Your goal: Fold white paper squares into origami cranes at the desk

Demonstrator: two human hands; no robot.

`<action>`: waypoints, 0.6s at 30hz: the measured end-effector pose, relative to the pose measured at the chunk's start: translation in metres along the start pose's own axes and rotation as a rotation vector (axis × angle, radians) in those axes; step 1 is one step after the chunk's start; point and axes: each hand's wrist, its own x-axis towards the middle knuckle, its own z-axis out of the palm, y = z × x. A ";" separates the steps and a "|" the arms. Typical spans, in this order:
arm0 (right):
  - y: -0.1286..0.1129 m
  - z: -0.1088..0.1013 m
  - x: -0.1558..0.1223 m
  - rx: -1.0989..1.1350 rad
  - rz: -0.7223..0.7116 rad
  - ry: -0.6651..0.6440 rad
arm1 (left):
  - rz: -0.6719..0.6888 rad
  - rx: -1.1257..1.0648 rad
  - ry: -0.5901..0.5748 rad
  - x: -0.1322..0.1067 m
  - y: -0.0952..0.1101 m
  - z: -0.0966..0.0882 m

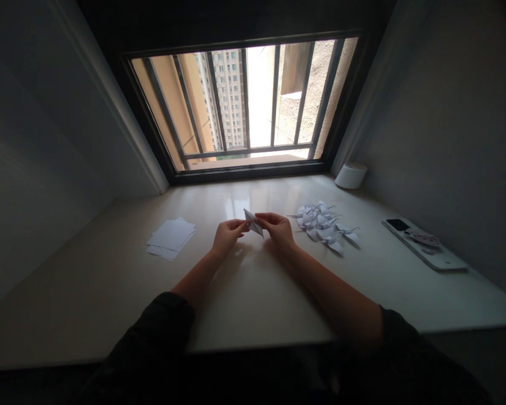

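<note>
While between hands [226, 235] [279, 229], paper [253, 223] tip up-left.

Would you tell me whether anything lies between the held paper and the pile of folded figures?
Nothing but the right hand: it and the left hand pinch the small folded white paper piece, and beyond lies only bare pale countertop up to the pile of white folded paper figures.

Sheets [171, 237] lie left of held fold [253, 223], cranes [324, 225] right
</note>
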 end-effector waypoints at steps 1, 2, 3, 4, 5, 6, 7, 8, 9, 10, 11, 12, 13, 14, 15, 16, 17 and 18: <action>0.000 0.000 0.000 0.009 0.011 0.017 | 0.008 0.002 -0.005 0.000 -0.001 0.000; 0.000 0.000 0.000 0.014 0.027 0.021 | 0.017 0.006 -0.012 0.000 -0.002 0.001; 0.000 0.000 0.000 0.018 0.039 0.024 | 0.025 0.013 -0.020 0.000 -0.002 0.001; 0.000 0.000 0.000 0.022 0.052 0.023 | 0.032 0.024 -0.029 0.000 -0.002 0.001; 0.000 0.000 0.000 0.023 0.062 0.019 | 0.036 0.036 -0.038 0.000 -0.002 0.001; 0.001 -0.001 0.001 0.020 0.072 0.014 | 0.038 0.046 -0.044 -0.001 -0.002 0.001; 0.002 -0.002 0.001 0.015 0.083 0.007 | 0.037 0.051 -0.050 -0.001 -0.001 0.001; 0.002 -0.002 0.001 0.008 0.093 -0.001 | 0.034 0.051 -0.054 -0.001 0.000 0.001; 0.002 -0.002 0.001 -0.001 0.101 -0.009 | 0.033 0.046 -0.057 -0.001 0.001 0.001; 0.002 -0.003 0.001 -0.010 0.106 -0.018 | 0.032 0.041 -0.057 -0.002 0.001 0.001; 0.002 -0.002 0.001 -0.020 0.106 -0.027 | 0.030 0.037 -0.053 -0.002 0.002 0.001; 0.002 -0.002 0.000 -0.029 0.099 -0.035 | 0.028 0.034 -0.045 -0.002 0.003 0.001; 0.001 -0.002 0.000 -0.036 0.088 -0.040 | 0.025 0.032 -0.034 -0.002 0.003 0.001; 0.001 -0.001 0.000 -0.039 0.075 -0.044 | 0.021 0.030 -0.020 -0.002 0.003 0.001; 0.000 -0.001 -0.001 -0.039 0.065 -0.048 | 0.017 0.025 -0.005 -0.002 0.004 0.001; 0.000 0.000 -0.001 -0.041 0.060 -0.053 | 0.015 0.018 0.010 -0.002 0.004 0.001; 0.000 0.000 -0.001 -0.053 0.061 -0.063 | 0.016 0.011 0.023 -0.002 0.003 0.001; 0.001 -0.001 -0.001 -0.077 0.068 -0.081 | 0.020 0.006 0.034 -0.002 0.003 0.001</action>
